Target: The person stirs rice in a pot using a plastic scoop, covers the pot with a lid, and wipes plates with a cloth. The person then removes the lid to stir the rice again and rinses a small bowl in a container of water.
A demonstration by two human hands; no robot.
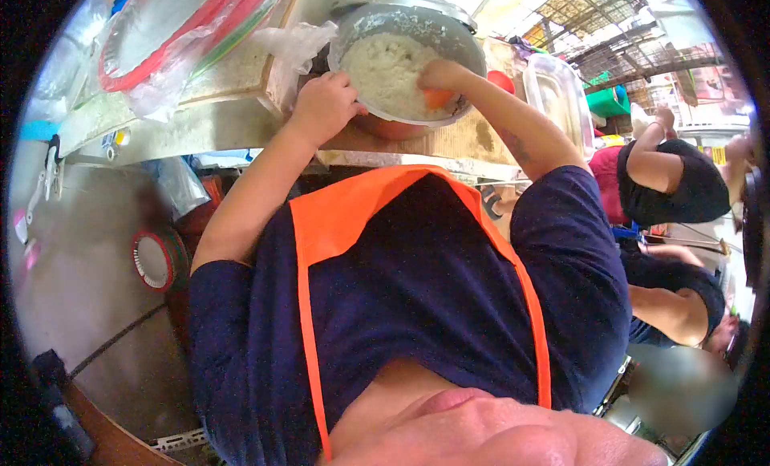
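Observation:
A large grey metal pot stands on the wooden table, with white rice inside. At its near left rim is my left hand, fingers bent over the edge and closed on it. My right hand reaches into the pot from the right, closed round an orange scoop that rests in the rice. The scoop's lower part is partly hidden by the rice and the hand.
A clear plastic container and a small red item lie right of the pot. Plastic-wrapped red-rimmed trays are at upper left. Other people are close on the right. The table edge runs below the trays.

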